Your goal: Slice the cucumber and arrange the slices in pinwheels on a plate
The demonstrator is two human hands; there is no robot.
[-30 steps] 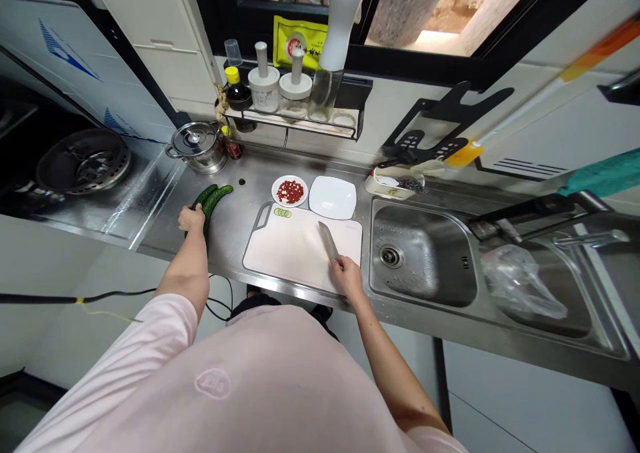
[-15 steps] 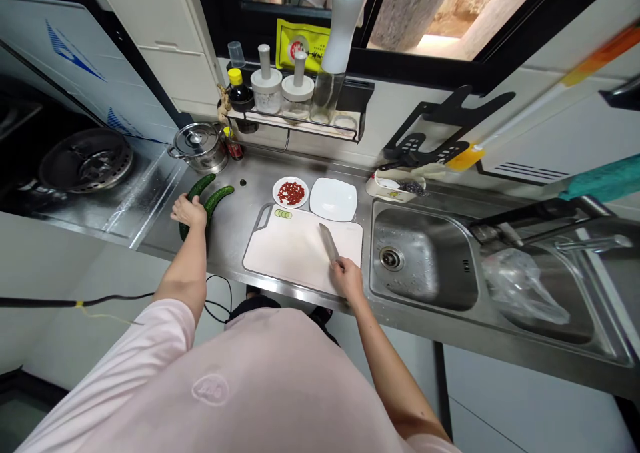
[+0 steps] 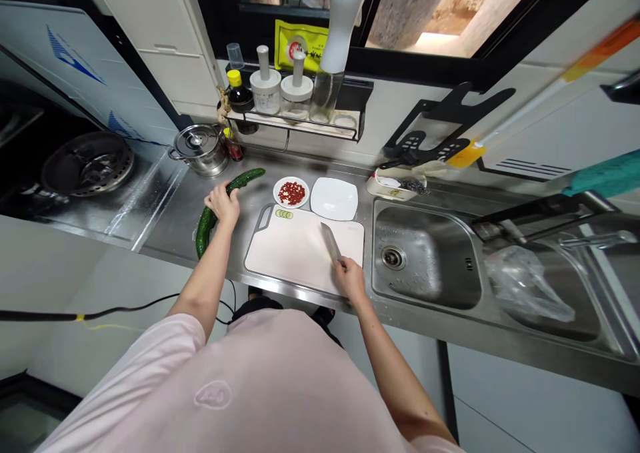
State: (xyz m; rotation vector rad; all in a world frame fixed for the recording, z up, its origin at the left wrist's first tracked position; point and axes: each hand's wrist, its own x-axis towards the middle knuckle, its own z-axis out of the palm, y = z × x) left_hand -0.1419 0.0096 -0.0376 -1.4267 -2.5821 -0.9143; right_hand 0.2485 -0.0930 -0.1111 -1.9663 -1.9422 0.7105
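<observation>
At the left of the counter, my left hand [image 3: 223, 203] is closed around a dark green cucumber [image 3: 247, 177], whose tip sticks out to the upper right. More green cucumber [image 3: 203, 234] shows below the hand; whether it is the same one or a second I cannot tell. My right hand [image 3: 350, 278] grips the handle of a kitchen knife [image 3: 331, 242], its blade slanting over the white cutting board [image 3: 285, 250]. A few cucumber slices [image 3: 284, 214] lie in a row near the board's grey handle.
Behind the board stand a plate of chopped red pieces [image 3: 291, 192] and a square white plate [image 3: 334, 198]. The sink [image 3: 425, 253] is at the right. A lidded steel pot [image 3: 201, 150] is at the back left, below a rack of seasoning jars [image 3: 297, 96].
My left hand has moved right, toward the board, with cucumber shifting along with it. My right hand and the knife stay nearly where they were.
</observation>
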